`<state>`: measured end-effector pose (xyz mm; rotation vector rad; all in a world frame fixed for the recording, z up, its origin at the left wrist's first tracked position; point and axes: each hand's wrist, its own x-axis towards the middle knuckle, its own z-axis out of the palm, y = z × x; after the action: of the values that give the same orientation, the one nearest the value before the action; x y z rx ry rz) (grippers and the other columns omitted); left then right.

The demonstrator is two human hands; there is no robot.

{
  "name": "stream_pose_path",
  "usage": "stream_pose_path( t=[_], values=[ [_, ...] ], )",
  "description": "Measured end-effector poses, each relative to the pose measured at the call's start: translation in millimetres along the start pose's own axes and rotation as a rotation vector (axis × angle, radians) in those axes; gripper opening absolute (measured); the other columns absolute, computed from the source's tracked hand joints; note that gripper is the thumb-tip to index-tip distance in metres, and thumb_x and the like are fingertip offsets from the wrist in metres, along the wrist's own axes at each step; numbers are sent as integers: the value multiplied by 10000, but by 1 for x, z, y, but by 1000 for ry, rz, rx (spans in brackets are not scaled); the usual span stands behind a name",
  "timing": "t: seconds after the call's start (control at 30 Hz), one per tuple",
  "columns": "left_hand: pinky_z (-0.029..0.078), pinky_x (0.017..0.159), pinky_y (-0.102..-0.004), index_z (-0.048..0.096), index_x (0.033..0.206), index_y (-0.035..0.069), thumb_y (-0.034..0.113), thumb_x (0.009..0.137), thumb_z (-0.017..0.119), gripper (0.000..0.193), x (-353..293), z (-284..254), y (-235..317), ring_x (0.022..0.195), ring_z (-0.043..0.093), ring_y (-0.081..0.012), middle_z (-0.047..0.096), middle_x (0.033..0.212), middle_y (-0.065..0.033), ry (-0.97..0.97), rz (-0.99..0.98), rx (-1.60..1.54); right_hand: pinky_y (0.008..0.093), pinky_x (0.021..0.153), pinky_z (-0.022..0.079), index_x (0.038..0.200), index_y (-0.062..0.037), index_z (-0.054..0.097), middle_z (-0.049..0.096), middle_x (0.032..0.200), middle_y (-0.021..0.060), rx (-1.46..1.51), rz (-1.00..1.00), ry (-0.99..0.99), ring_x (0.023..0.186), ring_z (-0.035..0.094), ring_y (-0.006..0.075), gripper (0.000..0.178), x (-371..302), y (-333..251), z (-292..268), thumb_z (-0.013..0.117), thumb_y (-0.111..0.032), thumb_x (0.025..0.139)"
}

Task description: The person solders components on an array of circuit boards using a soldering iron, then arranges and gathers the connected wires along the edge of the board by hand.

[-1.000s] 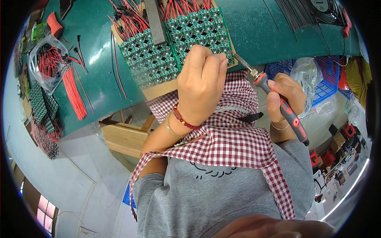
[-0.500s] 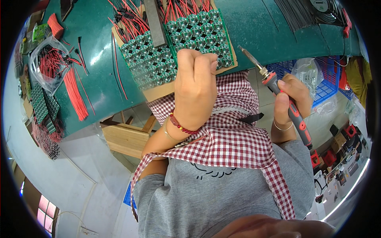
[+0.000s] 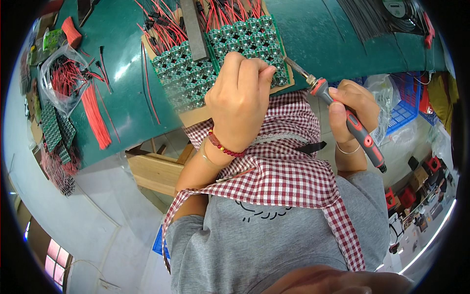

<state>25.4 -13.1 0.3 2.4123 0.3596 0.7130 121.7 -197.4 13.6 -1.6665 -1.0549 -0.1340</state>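
My left hand [image 3: 239,100] is closed, its fingers pinched together above the near edge of the green circuit boards [image 3: 247,39]. What the fingertips hold, if anything, is hidden behind the hand. In my right hand [image 3: 356,105] is a grey and red soldering iron [image 3: 364,139]. Its metal tip points up and left and lies by the right edge of the boards; whether it touches them I cannot tell. Red and black wires [image 3: 164,27] run from the far side of the boards. A flat grey metal bar [image 3: 194,32] lies across the boards.
Cardboard [image 3: 196,116] lies under the boards on the green table [image 3: 313,29]. At left are a plastic bag [image 3: 61,81] of wires, a red wire bundle [image 3: 94,117] and more circuit boards [image 3: 55,128]. Dark tubing [image 3: 360,19] lies far right, with a blue basket [image 3: 404,110] below.
My right hand has moved left and slightly up, bringing the iron's tip to the right edge of the boards. The left hand has turned a little, with its fingers more curled.
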Motion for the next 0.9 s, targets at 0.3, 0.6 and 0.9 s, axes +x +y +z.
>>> stream_pose_path(
  t=[0.3, 0.6, 0.9],
  values=[
    [459, 520, -348, 589, 800, 66, 85, 748, 760, 180, 3, -4, 4, 658, 583, -238, 506, 778, -64, -48, 11, 23, 302, 421, 403, 836, 57, 643, 551, 577, 90, -26, -10, -8, 425, 502, 194, 118, 0, -2, 0, 650, -37, 765],
    [466, 535, -362, 586, 810, 52, 82, 754, 751, 176, 10, -5, 6, 672, 586, -254, 506, 787, -78, -101, 11, 49, 310, 428, 413, 841, 54, 643, 567, 590, 100, -45, -8, 10, 436, 520, 208, 124, -1, -1, -1, 650, -32, 752],
    [455, 511, -336, 611, 767, 46, 54, 756, 771, 161, 15, -7, 7, 599, 596, -220, 566, 764, -58, -82, -2, 43, 304, 422, 390, 883, 46, 642, 503, 537, 74, -99, -48, -3, 415, 469, 189, 146, -4, -9, 4, 642, -31, 759]
  ],
)
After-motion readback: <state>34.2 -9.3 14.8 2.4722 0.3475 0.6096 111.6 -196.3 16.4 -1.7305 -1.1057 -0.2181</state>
